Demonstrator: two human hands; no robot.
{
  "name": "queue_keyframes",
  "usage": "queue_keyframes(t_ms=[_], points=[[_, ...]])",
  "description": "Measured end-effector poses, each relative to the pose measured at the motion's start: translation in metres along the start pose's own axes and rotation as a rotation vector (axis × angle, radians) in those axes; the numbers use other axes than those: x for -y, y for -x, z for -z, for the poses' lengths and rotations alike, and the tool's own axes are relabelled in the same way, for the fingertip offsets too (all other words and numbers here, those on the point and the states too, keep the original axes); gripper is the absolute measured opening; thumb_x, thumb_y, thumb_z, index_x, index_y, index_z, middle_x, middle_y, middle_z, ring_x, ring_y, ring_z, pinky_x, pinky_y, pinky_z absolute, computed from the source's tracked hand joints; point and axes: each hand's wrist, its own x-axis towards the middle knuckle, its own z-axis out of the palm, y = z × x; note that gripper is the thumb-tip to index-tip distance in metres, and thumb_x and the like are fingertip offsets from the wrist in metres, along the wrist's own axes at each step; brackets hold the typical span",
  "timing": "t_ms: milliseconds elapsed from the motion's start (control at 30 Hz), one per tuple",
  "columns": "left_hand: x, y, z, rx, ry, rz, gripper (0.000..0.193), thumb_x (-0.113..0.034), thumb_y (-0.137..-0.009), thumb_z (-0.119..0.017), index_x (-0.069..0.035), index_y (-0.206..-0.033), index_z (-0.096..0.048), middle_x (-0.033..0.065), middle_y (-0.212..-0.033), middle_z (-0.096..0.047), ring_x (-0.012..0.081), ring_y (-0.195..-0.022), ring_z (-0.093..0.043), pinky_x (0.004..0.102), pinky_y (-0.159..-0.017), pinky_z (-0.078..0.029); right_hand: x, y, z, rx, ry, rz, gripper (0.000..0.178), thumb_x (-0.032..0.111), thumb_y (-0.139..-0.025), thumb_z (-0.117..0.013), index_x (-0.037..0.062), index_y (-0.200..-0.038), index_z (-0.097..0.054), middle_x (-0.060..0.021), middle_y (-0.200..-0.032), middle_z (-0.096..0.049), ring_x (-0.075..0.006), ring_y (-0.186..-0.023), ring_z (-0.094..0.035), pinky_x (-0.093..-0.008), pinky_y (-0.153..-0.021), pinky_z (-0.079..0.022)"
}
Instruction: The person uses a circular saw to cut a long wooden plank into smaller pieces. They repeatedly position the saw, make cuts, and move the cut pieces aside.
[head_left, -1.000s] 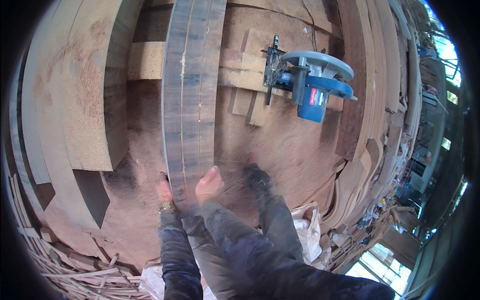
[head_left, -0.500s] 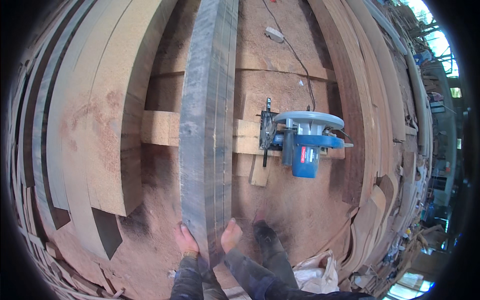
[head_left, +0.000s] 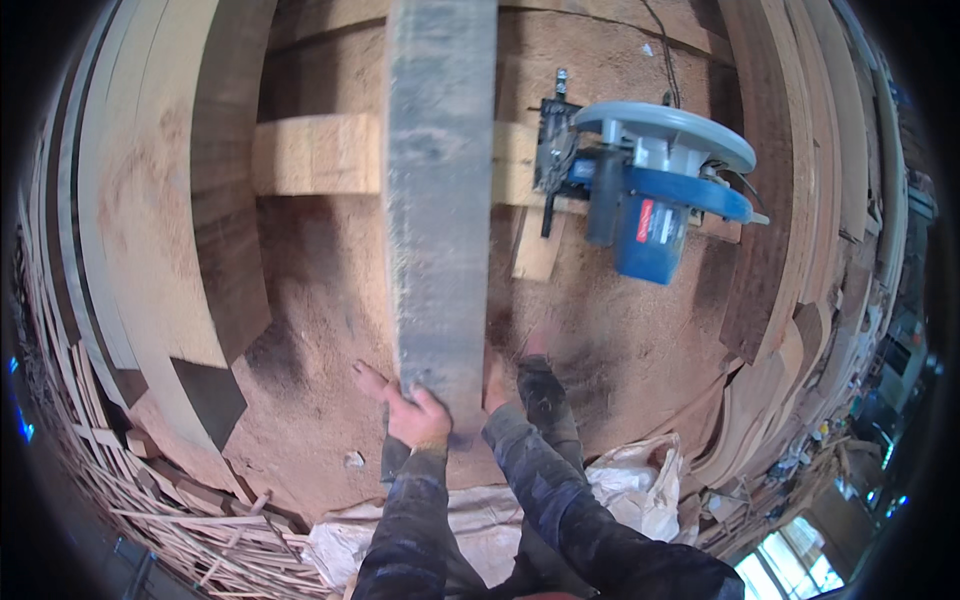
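Note:
A long grey-brown wooden beam (head_left: 440, 200) runs away from me through the middle, its broad face up. My left hand (head_left: 418, 415) grips the left edge at the near end, thumb against the wood and one finger sticking out to the left. On the right edge of the same end is my right hand (head_left: 494, 380); its fingers are mostly hidden by the beam. To the right, a blue and grey circular saw (head_left: 650, 200) rests on a wooden crosspiece (head_left: 318, 155) that passes under the beam. Neither hand touches the saw.
Thick planks (head_left: 150, 200) are stacked on the left, and more timber (head_left: 790, 180) lines the right. The saw's dark cord (head_left: 672, 60) runs away over the dusty ground. White sacking (head_left: 640, 480) lies near my legs, with thin offcuts (head_left: 220, 540) at the lower left.
The beam has been turned; a broad face is up instead of the grooved side and edge. My left hand has shifted around its end. The view has moved, so the saw appears larger and higher.

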Motion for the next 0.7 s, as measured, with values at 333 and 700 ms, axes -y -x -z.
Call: queue_keyframes(t_ms=[333, 700], points=[[0.063, -0.019, -0.031, -0.239, -0.154, -0.097, 0.063, -0.046, -0.102, -0.040, 0.003, -0.140, -0.051, 0.0359, -0.115, -0.066, 0.0546, -0.105, -0.063, 0.0581, -0.088, -0.048, 0.246, 0.087, 0.101, 0.322, 0.538, 0.575, 0.025, 0.014, -0.098, -0.064, 0.0031, -0.120, -0.068, -0.0130, -0.111, -0.074, -0.0248, -0.108, -0.070, -0.0346, -0.093, -0.054], [0.008, -0.027, -0.015, -0.325, -0.124, -0.020, 0.048, -0.031, -0.103, -0.052, 0.004, -0.135, -0.051, 0.0283, -0.127, -0.060, 0.0424, -0.121, -0.056, 0.0503, -0.103, -0.043, 0.392, 0.171, 0.271, -0.140, 0.884, 0.566, 0.024, 0.015, -0.096, -0.064, 0.0024, -0.117, -0.068, -0.0172, -0.102, -0.075, -0.0274, -0.099, -0.074, -0.0370, -0.087, -0.058]])
